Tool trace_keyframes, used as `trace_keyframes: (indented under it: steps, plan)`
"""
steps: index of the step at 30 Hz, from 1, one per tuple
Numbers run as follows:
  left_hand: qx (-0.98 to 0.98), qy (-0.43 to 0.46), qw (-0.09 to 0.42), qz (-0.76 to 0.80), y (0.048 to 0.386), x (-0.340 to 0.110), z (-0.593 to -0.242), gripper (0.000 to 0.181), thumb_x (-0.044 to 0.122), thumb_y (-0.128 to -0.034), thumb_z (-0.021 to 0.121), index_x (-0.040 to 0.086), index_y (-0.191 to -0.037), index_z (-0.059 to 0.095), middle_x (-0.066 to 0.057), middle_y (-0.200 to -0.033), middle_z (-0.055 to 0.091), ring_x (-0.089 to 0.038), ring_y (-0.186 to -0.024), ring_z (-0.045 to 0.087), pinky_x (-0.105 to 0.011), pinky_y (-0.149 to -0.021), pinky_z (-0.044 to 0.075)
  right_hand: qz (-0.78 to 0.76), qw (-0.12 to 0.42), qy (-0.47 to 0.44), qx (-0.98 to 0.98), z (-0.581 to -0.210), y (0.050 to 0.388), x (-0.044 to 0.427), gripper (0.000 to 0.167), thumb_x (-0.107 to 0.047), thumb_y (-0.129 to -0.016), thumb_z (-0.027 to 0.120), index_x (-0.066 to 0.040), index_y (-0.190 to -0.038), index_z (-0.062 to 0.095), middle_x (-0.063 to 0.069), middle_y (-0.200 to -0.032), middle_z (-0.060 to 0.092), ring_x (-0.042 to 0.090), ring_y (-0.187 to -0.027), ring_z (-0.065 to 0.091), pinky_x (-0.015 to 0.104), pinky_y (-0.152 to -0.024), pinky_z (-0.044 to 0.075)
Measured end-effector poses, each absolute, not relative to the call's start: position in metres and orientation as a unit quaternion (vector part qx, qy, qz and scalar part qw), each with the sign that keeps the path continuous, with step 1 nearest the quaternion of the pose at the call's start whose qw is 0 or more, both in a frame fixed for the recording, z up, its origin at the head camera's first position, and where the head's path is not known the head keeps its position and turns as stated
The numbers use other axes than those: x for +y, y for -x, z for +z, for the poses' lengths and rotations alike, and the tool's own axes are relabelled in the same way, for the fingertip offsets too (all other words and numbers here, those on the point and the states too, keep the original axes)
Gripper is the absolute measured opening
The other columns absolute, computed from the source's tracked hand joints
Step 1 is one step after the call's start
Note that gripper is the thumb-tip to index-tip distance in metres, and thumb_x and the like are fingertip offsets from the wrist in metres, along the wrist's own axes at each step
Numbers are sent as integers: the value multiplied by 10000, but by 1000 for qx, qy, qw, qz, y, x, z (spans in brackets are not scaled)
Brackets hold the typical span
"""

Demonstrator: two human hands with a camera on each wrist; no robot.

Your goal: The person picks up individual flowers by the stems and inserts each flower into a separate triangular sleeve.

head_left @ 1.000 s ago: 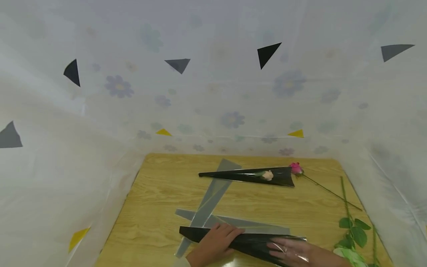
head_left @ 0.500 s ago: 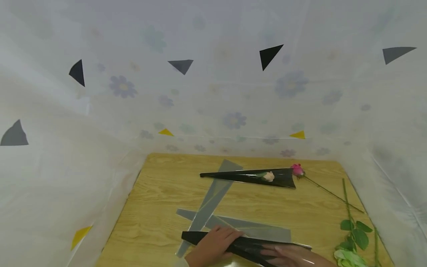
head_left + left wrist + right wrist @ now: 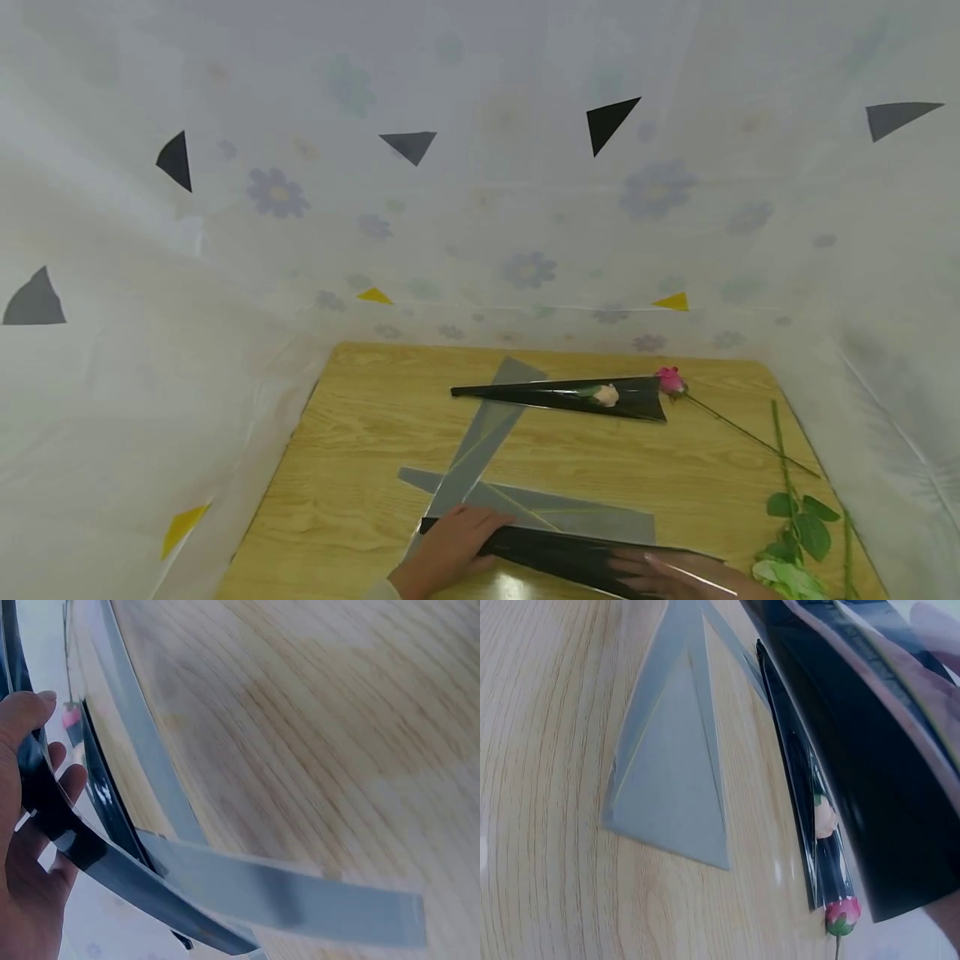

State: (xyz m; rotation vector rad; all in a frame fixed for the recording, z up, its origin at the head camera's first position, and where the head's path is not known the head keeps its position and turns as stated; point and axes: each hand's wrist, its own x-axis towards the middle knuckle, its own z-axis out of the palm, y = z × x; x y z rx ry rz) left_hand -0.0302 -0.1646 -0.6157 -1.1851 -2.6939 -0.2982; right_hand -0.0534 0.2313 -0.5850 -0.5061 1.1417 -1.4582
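Note:
A black flower sleeve [image 3: 558,557] with a clear film face lies slanted across the front of the table. My left hand [image 3: 455,543] grips its narrow end; in the left wrist view the thumb lies over the black strip and the fingers behind it. At the wide end, my right hand [image 3: 671,575] shows through the clear film, fingers fairly straight against the black side. The right wrist view has the same hand [image 3: 930,690] behind film, partly cut off by the frame edge. No flower can be made out in this sleeve.
Two grey sleeves [image 3: 592,510] cross just beyond my hands. Farther back lies another black sleeve [image 3: 540,393] with a pale rose [image 3: 606,396] inside. A pink rose [image 3: 671,382] touches its mouth. At right are green stems and a pale green flower [image 3: 787,575].
My left hand has slid left toward the sleeve's narrow end. The sleeve has shifted slightly right. My right hand stays at the wide end, moved a little.

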Motion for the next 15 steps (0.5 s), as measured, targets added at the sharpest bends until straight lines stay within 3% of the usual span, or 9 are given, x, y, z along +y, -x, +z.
trace_keyframes:
  steps: [7,15]
  plan:
    - [-909,384,129,-98,35,-181,-618,390,312,-782,706,197,-1136,593,98,-1066,587,-81,-997,561,-311,-817,412,-624,587,216,469,-587,57,243,517,-255,-1032,52,11,-1473,102,194,-1505,173,289,-1352,256,387,-1049,284]
    - [-921,360,126,-82,37,-193,-614,461,351,-757,739,195,-1163,587,85,-1080,601,-107,-996,560,-355,-804,410,-648,596,216,421,-580,51,251,529,-253,-1012,-51,-54,-1491,51,116,-1530,132,254,-1369,219,412,-1061,256]
